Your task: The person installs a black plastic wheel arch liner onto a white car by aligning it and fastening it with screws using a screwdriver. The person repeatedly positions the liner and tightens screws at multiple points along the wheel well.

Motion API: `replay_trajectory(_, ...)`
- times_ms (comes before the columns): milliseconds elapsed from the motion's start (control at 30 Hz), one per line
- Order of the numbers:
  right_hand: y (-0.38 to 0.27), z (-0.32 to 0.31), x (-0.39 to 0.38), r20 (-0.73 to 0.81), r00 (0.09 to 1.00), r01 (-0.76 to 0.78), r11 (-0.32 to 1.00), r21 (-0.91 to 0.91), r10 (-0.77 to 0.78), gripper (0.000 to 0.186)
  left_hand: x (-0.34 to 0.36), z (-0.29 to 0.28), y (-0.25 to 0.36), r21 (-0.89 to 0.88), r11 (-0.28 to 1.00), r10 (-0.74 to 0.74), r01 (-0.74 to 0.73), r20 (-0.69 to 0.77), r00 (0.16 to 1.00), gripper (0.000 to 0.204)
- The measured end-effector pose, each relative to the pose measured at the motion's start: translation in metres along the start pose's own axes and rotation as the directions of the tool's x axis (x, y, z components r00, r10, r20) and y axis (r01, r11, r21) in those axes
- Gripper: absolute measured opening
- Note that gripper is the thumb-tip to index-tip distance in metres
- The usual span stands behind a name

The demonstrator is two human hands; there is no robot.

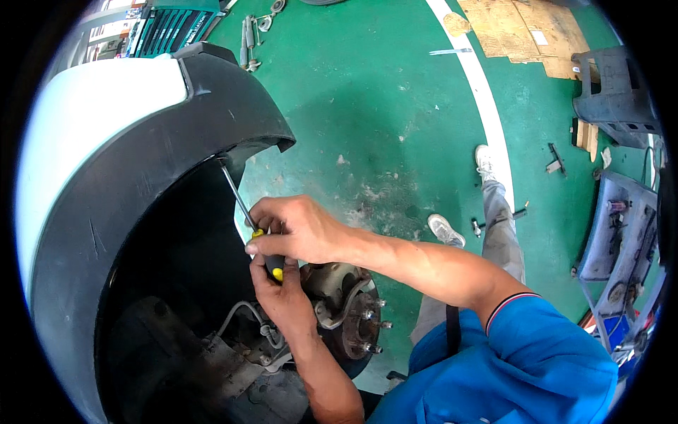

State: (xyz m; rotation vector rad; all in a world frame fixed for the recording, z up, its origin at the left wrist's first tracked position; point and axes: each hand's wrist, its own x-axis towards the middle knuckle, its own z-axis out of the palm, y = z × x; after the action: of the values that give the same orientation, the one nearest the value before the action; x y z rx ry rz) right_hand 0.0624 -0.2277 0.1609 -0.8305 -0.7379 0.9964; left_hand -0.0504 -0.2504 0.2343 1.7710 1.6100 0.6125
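Both my hands are closed on a screwdriver [240, 196] with a black and yellow handle. My right hand [302, 227] grips the upper end of the handle, beside the shaft. Lower down, my left hand [282, 293] pinches the handle near its butt end. The long metal shaft slants up and left, and its tip meets the inner edge of the black wheel arch trim [141, 152]. What the tip touches there is too small to make out. White bodywork [99, 99] borders the trim.
Under my forearms sits a bare wheel hub [360, 328] with protruding studs, beside a cable and suspension parts. On the green floor are a tool tray [176, 32], shock absorbers [247, 42], cardboard [526, 32], a grey plastic stool [614, 95] and a cart [614, 233].
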Motion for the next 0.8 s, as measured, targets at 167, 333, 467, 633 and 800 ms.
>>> replay_trajectory(167,0.009,-0.007,0.013,-0.327,0.872,0.256,0.910,-0.327,-0.363,0.046,0.015,-0.019,-0.010,-0.107,0.985,-0.127,0.136,0.091,0.988,0.029)
replay_trajectory(333,0.010,-0.003,0.016,-0.307,0.893,0.141,0.852,-0.504,-0.329,0.071,0.021,-0.025,-0.007,-0.094,0.984,-0.136,0.151,0.142,0.980,0.027)
replay_trajectory(467,0.015,0.008,0.025,-0.360,0.855,0.147,0.840,-0.522,-0.373,0.076,0.028,-0.035,-0.008,-0.101,0.986,-0.118,0.136,0.173,0.978,0.027)
replay_trajectory(633,0.013,0.009,0.040,-0.410,0.844,0.160,0.892,-0.422,-0.346,0.061,0.032,-0.034,-0.011,-0.112,0.985,-0.115,0.134,0.160,0.980,0.035)
replay_trajectory(800,0.016,0.003,0.034,-0.439,0.790,0.226,0.869,-0.440,-0.428,0.059,0.034,-0.043,-0.021,-0.076,0.991,-0.099,0.110,0.136,0.986,0.039)
